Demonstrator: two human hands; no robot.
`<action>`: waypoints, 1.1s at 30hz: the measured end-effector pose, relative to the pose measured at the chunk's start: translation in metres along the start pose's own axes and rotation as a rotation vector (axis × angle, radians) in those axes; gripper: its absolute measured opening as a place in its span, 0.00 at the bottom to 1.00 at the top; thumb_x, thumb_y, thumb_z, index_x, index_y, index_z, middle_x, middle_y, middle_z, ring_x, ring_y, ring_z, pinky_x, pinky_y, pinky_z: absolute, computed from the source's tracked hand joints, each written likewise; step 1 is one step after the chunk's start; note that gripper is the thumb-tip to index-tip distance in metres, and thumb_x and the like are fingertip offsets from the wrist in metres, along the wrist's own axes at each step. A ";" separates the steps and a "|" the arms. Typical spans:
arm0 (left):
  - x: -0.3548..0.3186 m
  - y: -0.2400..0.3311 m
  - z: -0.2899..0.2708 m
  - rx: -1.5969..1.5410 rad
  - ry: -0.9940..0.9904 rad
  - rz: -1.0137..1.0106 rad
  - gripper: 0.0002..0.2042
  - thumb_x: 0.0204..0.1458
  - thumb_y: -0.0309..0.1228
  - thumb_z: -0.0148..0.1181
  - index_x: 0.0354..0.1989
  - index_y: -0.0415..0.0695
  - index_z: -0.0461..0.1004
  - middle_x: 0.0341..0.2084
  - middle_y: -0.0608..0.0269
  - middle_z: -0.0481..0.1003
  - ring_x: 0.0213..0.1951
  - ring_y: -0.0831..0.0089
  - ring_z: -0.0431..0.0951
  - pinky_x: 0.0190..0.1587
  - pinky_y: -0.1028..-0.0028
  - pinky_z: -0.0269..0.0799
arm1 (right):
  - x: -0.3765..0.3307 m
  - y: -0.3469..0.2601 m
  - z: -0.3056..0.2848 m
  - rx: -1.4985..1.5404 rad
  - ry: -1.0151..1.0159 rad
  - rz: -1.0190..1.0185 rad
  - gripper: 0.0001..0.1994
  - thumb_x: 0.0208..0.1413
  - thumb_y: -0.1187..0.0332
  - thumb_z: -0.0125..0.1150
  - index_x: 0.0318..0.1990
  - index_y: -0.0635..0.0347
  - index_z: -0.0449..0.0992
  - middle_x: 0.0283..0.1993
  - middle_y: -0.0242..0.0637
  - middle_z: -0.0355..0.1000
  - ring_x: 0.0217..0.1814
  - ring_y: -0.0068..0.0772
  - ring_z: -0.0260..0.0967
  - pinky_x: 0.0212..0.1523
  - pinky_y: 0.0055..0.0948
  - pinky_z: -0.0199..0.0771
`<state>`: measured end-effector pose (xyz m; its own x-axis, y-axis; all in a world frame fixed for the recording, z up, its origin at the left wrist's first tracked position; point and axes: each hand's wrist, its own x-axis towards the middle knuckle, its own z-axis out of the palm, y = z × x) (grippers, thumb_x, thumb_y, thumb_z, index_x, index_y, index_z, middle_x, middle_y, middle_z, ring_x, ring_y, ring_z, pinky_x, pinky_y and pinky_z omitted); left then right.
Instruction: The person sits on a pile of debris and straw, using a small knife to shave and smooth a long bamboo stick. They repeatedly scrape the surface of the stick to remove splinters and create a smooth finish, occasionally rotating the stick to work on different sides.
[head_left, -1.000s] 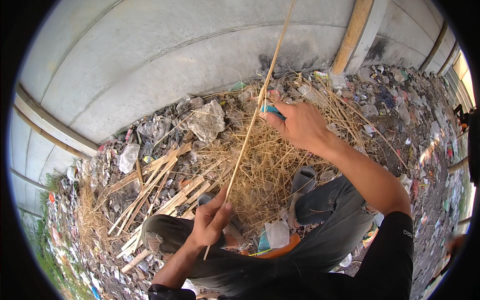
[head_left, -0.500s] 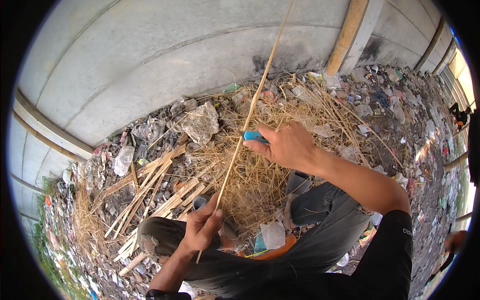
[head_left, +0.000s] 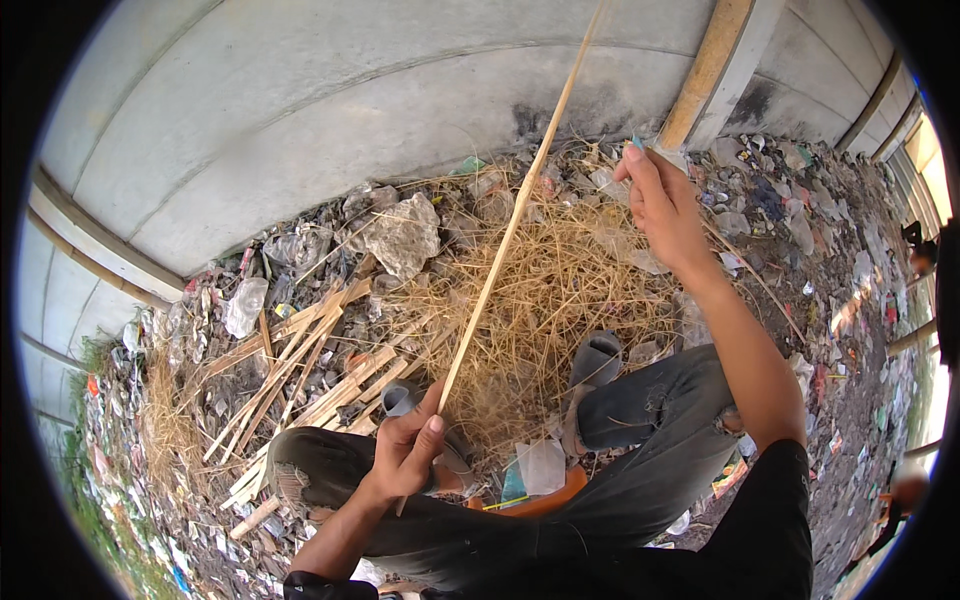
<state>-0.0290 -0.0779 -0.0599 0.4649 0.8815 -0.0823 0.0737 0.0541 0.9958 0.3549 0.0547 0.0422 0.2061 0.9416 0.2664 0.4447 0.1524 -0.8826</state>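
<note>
My left hand (head_left: pixel 410 447) grips the lower end of a long thin bamboo strip (head_left: pixel 508 236) that slants up and to the right toward the concrete wall. My right hand (head_left: pixel 662 205) is raised to the right of the strip, apart from it, with its fingers closed on a small tool with a blue handle (head_left: pixel 637 143), mostly hidden by the fingers. Below both hands lies a heap of dry straw-like shavings (head_left: pixel 560 290). My knees in grey trousers (head_left: pixel 650 400) frame the heap.
A bundle of split bamboo slats (head_left: pixel 300 370) lies on the ground at the left. Plastic litter and a crumpled bag (head_left: pixel 403 235) line the foot of the grey concrete wall (head_left: pixel 300 110). A yellow post (head_left: pixel 705 70) leans at the upper right.
My right hand has slid up and to the right, off the strip, carrying the blue-handled tool. My left hand has kept its grip on the strip's lower end.
</note>
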 end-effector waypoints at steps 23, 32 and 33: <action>-0.008 -0.005 0.004 0.157 0.030 0.014 0.23 0.70 0.31 0.54 0.69 0.30 0.65 0.36 0.64 0.79 0.39 0.83 0.74 0.46 0.78 0.71 | 0.002 0.010 0.038 -0.464 -0.126 -0.180 0.29 0.72 0.45 0.48 0.29 0.61 0.76 0.17 0.45 0.70 0.19 0.50 0.71 0.21 0.47 0.67; 0.009 0.017 0.009 0.046 0.076 -0.010 0.25 0.71 0.31 0.53 0.71 0.29 0.61 0.33 0.73 0.73 0.36 0.86 0.68 0.41 0.82 0.66 | -0.099 -0.011 0.099 -0.456 -0.508 -0.570 0.24 0.69 0.45 0.55 0.32 0.60 0.74 0.17 0.44 0.71 0.17 0.50 0.72 0.17 0.44 0.67; 0.010 0.018 0.009 0.057 0.072 -0.014 0.25 0.71 0.31 0.53 0.71 0.29 0.61 0.33 0.73 0.73 0.36 0.86 0.68 0.41 0.82 0.66 | -0.080 -0.009 0.092 -0.473 -0.458 -0.493 0.24 0.69 0.46 0.55 0.32 0.60 0.74 0.16 0.44 0.71 0.17 0.50 0.72 0.18 0.44 0.67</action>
<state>-0.0150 -0.0725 -0.0429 0.3988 0.9125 -0.0910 0.1306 0.0417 0.9906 0.2539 0.0057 -0.0067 -0.4391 0.8447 0.3059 0.7329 0.5338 -0.4218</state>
